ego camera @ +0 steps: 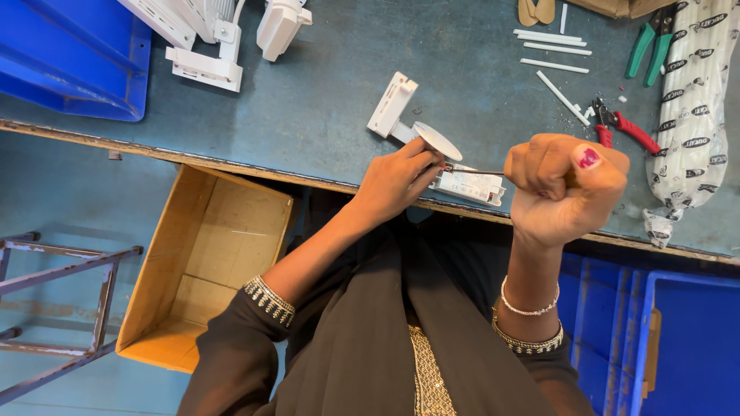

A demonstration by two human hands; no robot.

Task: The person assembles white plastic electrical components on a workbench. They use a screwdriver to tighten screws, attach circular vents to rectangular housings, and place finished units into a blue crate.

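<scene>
left hand (397, 181) pinches the white fixture (432, 146); right hand (563, 185), fisted, hides its thin tool's (478, 172) handle.

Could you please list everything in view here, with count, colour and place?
light fitting: one, white, table edge, under the left hand
screwdriver shaft: one, thin metal, between the hands
white parts: several, table top left
tubes: about five, white, top right
pliers: one, red handles, right
cutters: one, green handles, top right
cardboard box: one, brown, below table
crates: blue, lower right
left hand: on the fitting
right hand: fisted on the tool
</scene>
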